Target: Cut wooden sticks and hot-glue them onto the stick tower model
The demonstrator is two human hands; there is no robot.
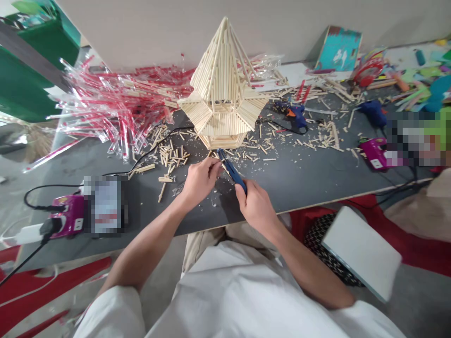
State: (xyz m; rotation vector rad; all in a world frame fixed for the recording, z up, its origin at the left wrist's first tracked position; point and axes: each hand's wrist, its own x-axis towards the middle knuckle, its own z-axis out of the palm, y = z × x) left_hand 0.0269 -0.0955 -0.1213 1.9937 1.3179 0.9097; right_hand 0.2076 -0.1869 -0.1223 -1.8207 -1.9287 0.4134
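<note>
My right hand (256, 204) is wrapped round a blue utility knife (232, 172), which points away from me and to the left. My left hand (201, 177) is closed in a pinch on a thin wooden stick (210, 154), close beside the knife's front end. Fingers hide most of the stick. Just beyond both hands stands a pagoda-like model (225, 124) built from pale wooden sticks, with a tall pointed roof and flared lower eaves. Short cut stick pieces (172, 155) lie scattered to the left of my hands.
Red-and-clear plastic wrappers (120, 103) are heaped at the left. Blue glue guns (298, 116) lie to the right of the model. A purple power strip (68, 216) with cables and a phone (106, 204) sit at the left front; another purple power strip (375, 154) is at the right.
</note>
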